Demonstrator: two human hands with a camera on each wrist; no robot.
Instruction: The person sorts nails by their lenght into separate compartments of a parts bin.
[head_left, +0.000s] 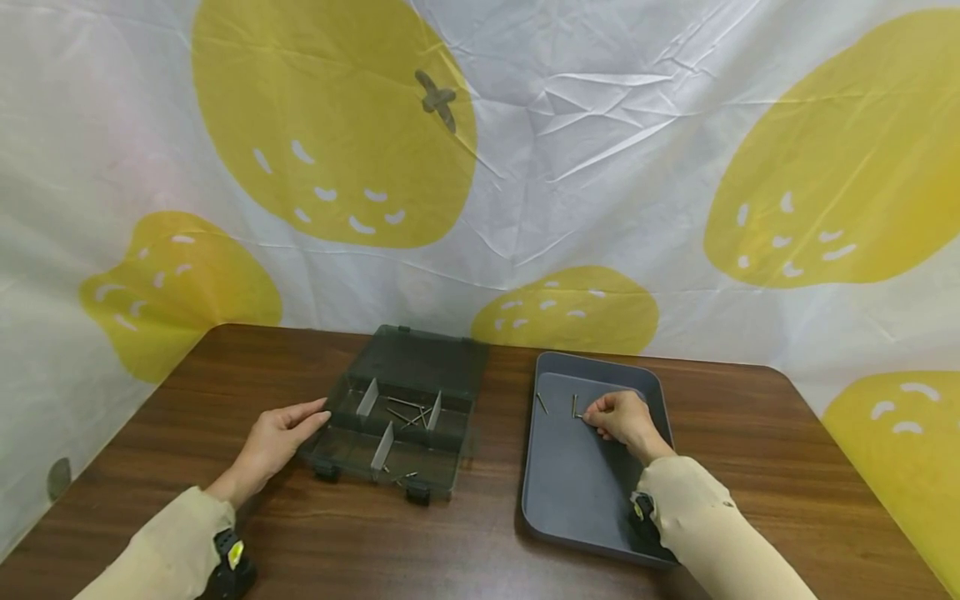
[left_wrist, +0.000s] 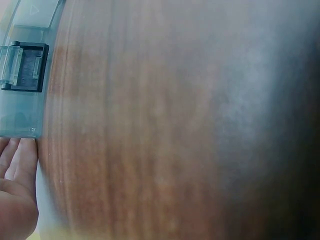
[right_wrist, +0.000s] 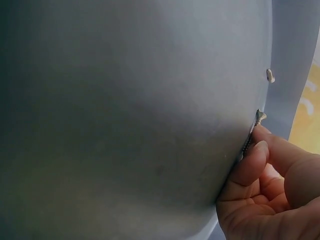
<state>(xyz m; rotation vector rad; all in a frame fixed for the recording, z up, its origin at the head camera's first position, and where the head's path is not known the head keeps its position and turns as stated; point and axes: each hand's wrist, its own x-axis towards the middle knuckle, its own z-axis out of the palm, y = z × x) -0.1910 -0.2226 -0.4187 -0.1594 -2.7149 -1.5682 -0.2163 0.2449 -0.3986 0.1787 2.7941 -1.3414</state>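
My right hand (head_left: pixel 622 419) is over the far part of a grey tray (head_left: pixel 570 492), thumb and index finger pinching a screw (right_wrist: pixel 259 117). In the right wrist view its flared head and some thread show beside the fingertips. Two more screws lie nearby in the tray, one upright in the head view (head_left: pixel 574 405) and one slanted at the left (head_left: pixel 542 403). On the left, a smoky, see-through compartment box (head_left: pixel 352 446) stands with its lid (head_left: pixel 420 358) folded back. My left hand (head_left: pixel 277 437) touches the box's left side with straight fingers.
Several screws (head_left: pixel 408 411) lie crossed in the box's back middle compartment, with small ones (head_left: pixel 406 476) at its front. Grey dividers (head_left: pixel 382 446) stand between compartments. The brown wooden table (head_left: pixel 480 517) ends at a white cloth (head_left: pixel 570 208) printed with yellow fruit.
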